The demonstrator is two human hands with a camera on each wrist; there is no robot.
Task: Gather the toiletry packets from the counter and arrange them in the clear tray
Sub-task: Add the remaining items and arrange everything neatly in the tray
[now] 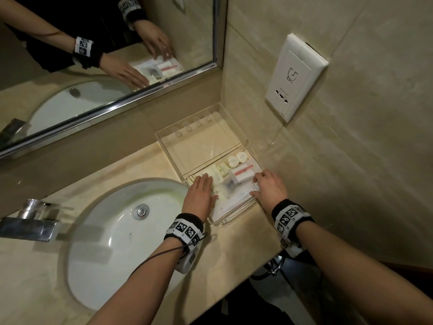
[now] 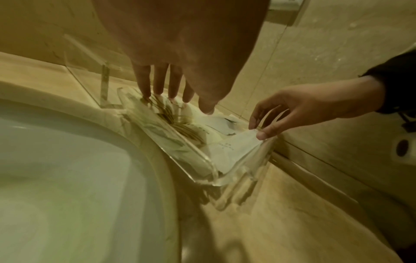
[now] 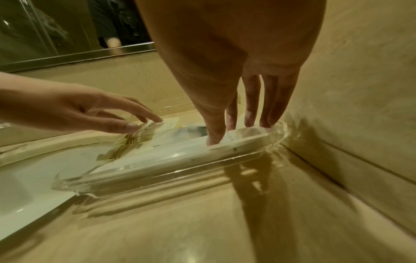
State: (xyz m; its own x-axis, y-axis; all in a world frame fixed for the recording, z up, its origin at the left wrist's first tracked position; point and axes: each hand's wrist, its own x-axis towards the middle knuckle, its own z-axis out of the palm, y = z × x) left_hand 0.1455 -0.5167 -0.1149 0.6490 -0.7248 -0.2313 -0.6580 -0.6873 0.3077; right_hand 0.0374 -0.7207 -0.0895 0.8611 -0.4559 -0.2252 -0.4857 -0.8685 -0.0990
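The clear tray (image 1: 223, 222) sits in the counter's corner, between the sink and the wall. It holds flat white packets (image 1: 232, 195), a white box with a red stripe (image 1: 242, 174), a yellowish packet (image 1: 222, 168) and two round white caps (image 1: 236, 159). My left hand (image 1: 203, 181) lies flat with straight fingers on the packets at the tray's left side (image 2: 171, 96). My right hand (image 1: 257, 181) is at the tray's right side. Its thumb and fingertips touch a white packet (image 3: 231, 137) just inside the tray's clear wall (image 3: 157, 174). Neither hand lifts anything.
A clear raised shelf with round holes (image 1: 199, 134) stands behind the tray against the wall. The white sink basin (image 1: 112, 242) and chrome faucet (image 1: 30, 221) are at left. The tiled wall with a white socket (image 1: 295, 76) is close on the right; the mirror (image 1: 93, 66) is behind.
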